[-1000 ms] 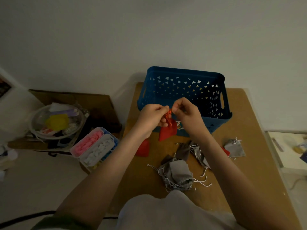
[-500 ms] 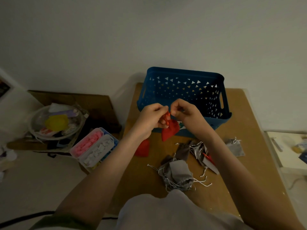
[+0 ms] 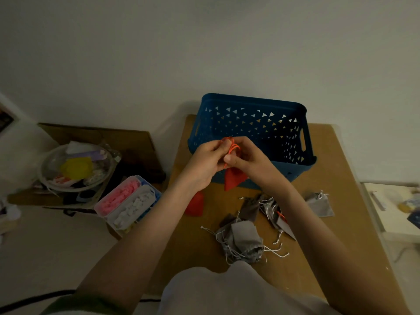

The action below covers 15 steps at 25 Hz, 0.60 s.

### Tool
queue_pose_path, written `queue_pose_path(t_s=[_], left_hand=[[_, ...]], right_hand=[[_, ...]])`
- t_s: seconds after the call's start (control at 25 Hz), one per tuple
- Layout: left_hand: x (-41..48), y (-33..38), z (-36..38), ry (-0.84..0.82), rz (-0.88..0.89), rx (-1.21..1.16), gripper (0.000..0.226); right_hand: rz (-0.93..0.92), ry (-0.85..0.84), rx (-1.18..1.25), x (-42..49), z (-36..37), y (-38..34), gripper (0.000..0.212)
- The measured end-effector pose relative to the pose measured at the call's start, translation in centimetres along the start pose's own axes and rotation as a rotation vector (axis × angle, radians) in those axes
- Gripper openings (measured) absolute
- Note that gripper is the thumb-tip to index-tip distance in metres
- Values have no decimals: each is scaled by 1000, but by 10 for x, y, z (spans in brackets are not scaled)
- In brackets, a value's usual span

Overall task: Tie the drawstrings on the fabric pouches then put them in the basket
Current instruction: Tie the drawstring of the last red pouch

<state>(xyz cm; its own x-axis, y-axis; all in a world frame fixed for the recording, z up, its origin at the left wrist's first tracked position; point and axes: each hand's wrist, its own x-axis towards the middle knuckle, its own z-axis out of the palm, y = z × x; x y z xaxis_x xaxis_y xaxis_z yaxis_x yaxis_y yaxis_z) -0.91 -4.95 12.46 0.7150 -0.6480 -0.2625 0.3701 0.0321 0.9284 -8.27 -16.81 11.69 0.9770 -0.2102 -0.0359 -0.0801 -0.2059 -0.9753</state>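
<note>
Red pouch [image 3: 234, 181] hangs upright — cords up betw. 2 hands' fingers [image 3: 228, 148].

Person, seen from above. Left hand [image 3: 204, 165] and right hand [image 3: 248, 161]: bare, as are both forearms. Dark green sleeve [image 3: 86, 303] covers the left upper arm (only its edge shows, at the lower frame border). Pale grey garment [image 3: 227, 292], plain and smooth, at lower centre.

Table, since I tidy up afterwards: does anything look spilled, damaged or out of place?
Nothing spilled or damaged. The grey pouches lie in a tangled heap with strings trailing, and one red pouch lies apart by the left edge of the table.
</note>
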Motion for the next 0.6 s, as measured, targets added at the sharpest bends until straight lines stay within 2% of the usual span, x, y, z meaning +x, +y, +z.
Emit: queue_pose_path(t_s=[0.16,0.28,0.44,0.6], left_hand=[[1,-3,-2,-13,33,34,14],[1,-2,-6,26,69,102,13],[0,2,-6,111,113,281,25],[3,4,-4,158,118,216,35]], right_hand=[[15,41,-5,2,-1,3,24],[22,87,-56,3,-6,5,7],[29,115,-58,2,-8,7,18],[44,256,37,3,-6,11,16]])
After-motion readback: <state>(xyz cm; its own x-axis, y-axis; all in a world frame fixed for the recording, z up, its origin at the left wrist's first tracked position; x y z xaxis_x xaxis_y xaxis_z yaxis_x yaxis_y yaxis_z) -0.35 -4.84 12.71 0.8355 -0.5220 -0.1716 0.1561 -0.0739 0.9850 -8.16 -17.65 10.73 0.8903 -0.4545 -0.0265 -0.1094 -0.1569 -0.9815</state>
